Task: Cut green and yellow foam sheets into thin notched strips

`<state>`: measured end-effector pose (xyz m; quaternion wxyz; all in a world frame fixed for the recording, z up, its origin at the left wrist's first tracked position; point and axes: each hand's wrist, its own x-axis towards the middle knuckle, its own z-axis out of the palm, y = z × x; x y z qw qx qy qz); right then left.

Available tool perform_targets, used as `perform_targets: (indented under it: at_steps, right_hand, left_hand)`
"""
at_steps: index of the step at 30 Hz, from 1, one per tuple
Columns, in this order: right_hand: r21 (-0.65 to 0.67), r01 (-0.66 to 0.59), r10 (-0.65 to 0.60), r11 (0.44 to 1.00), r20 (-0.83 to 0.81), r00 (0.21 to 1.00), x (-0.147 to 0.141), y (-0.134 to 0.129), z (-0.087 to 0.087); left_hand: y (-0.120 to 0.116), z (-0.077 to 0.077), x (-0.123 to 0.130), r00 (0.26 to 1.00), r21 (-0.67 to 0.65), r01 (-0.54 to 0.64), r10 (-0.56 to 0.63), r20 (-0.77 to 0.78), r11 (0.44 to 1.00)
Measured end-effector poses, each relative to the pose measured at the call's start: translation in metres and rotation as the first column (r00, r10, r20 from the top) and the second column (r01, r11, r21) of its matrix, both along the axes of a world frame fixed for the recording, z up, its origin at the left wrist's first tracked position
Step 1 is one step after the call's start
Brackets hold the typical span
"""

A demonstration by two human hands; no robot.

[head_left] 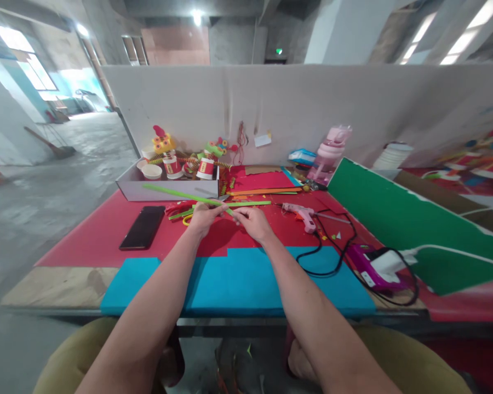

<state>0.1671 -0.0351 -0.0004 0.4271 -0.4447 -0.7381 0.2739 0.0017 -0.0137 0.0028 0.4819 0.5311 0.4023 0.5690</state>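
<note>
Green paper strip (176, 193) pinched at table centre between left hand (204, 218) and right hand (252, 221), both closed on it, free end running toward 10 o'clock over white box (148, 189); black phone (143, 227) at 9 o'clock, glue gun (302, 213) at 3 o'clock.

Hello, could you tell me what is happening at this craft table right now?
A person seated at the table has both hands on green paper strips. The left hand and right hand meet over a red sheet, pinching the strips where they cross. A black phone lies to the left, a pink glue gun to the right, and a box of paper-cup figures stands behind. A blue sheet lies nearest the person.
</note>
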Motion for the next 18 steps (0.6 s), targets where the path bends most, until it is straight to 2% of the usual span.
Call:
perform_targets:
  at_steps: [6, 18]
  right_hand:
    - [-0.008, -0.033, 0.033, 0.999, 0.014, 0.999, 0.0024, -0.0011, 0.0017]
    - [-0.02, 0.002, -0.002, 1.0, -0.021, 1.0, 0.0024, 0.0047, -0.0073]
  left_hand:
    - [0.0016, 0.0003, -0.0019, 1.0, 0.004, -0.019, 0.019, 0.001, 1.0]
    - [0.0013, 0.0006, -0.0009, 0.999, -0.015, -0.026, 0.026, 0.02, 1.0]
